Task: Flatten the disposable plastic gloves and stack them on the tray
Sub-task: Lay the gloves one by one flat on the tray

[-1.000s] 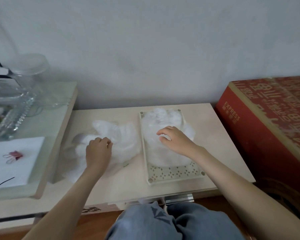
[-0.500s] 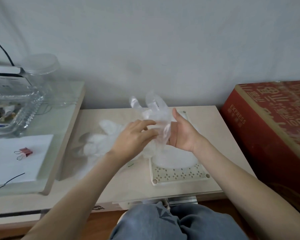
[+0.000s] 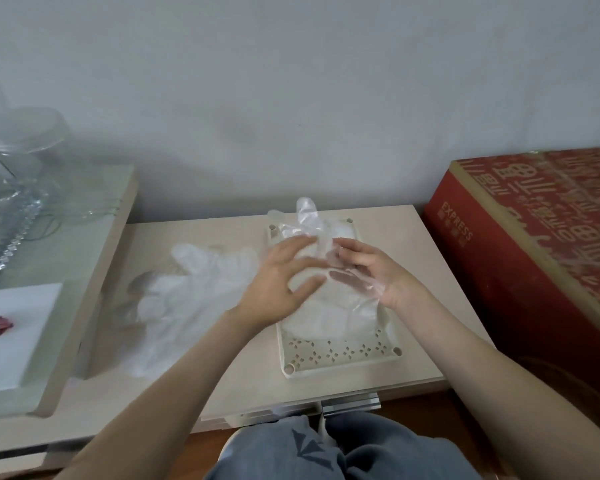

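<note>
- The right hand (image 3: 371, 271) has bent fingers that pinch the glove (image 3: 305, 216) near its middle. The thin plastic also lies over that palm.
- The left hand (image 3: 281, 282) has its fingers spread apart and mostly straight. They touch the glove from the other side and do not seem to grip it.
- The glove is up in the air in the middle of the frame, just above the tray (image 3: 340, 355). Its finger parts point up.
- Under the hands, flat gloves (image 3: 326, 317) lie on the tray. Left of it a pile of gloves (image 3: 201, 289) sits on the table (image 3: 430, 289).
- I think the glove is very light, soft and floppy, and a bit slippery. It may cling or crumple, and could tear if pulled hard.
- The open wrist edge looks like the best place to hold it, while the other hand strokes it flat.
- A red box (image 3: 534, 237) is at the right and a glass jar (image 3: 25, 150) at the upper left.
</note>
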